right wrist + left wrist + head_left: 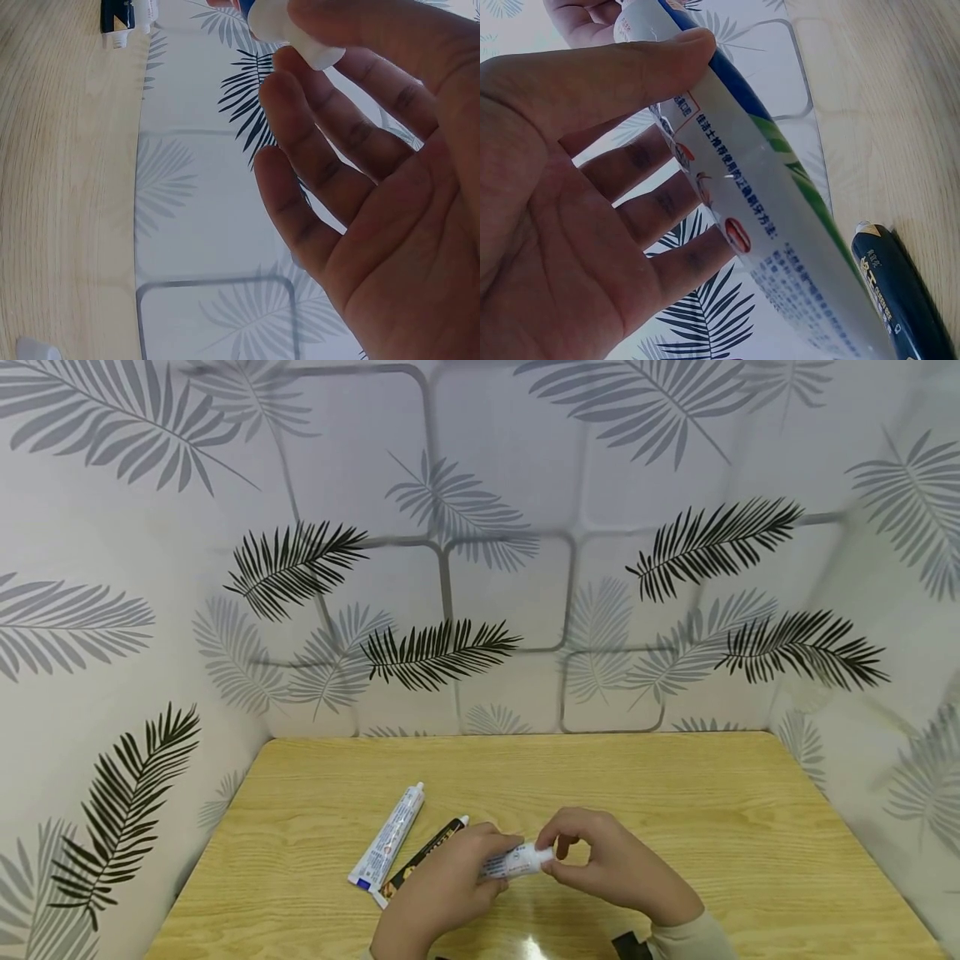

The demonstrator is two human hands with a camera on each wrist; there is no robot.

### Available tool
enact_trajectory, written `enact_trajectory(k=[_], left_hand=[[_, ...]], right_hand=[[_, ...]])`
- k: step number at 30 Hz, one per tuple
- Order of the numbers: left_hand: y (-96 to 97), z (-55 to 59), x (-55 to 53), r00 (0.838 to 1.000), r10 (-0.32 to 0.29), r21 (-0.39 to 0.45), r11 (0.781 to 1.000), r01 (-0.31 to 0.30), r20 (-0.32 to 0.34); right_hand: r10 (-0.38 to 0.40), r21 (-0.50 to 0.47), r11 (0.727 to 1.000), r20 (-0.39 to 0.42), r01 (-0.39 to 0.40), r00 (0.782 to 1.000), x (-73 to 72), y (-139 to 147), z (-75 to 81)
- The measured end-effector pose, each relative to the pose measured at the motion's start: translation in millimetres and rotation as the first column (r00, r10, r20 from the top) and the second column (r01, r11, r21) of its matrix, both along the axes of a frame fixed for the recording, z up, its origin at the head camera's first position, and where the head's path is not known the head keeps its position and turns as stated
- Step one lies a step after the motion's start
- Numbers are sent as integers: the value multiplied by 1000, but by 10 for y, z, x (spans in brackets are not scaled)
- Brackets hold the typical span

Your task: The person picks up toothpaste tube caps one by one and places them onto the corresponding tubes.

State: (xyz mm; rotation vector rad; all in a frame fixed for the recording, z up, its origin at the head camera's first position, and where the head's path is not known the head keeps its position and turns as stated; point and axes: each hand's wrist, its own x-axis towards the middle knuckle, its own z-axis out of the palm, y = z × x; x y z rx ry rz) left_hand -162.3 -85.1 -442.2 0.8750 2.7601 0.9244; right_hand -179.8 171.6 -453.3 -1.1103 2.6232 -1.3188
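Note:
A white toothpaste tube, with blue and green along one edge in the left wrist view, is held up over the table. My left hand grips its body, the thumb pressed on one face and the fingers behind. At the tube's right end, my right hand pinches the white cap between thumb and fingertips. Left of my hands lie a white toothpaste tube with a blue mark at its end and a black toothpaste tube, partly hidden by the left hand.
The tubes lie on a wooden table, which meets a leaf-patterned covering along its back and sides. In the right wrist view a small white object appears at the lower left. A dark strap shows by the right wrist.

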Motion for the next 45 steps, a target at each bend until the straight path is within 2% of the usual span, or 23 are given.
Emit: enact_trajectory(k=[12,18,20,28,35,45], left_hand=[[-11,2,-1,1000,-5,6,1000,5,-7],[-21,-4,-4,1000,-8,8,1000,8,-4],[-23,-11,-6,1000,-15,14,1000,15,-6],[-27,-7,-1,1000,-9,14,1000,9,-9],[-28,9,-1,1000,-1,9,1000,1,3],[-27,-3,-13,1000,-1,13,1000,1,17]], right_hand=[[26,-19,999,11,-26,1000,1,-23,1],[36,-18,999,51,-36,998,-2,-28,7],[32,-10,999,45,-32,998,2,-31,12],[20,-11,1000,-64,-21,998,5,-54,4],[35,-27,999,-7,-36,999,11,-62,10],[21,-29,999,-16,-22,1000,10,-41,5]])
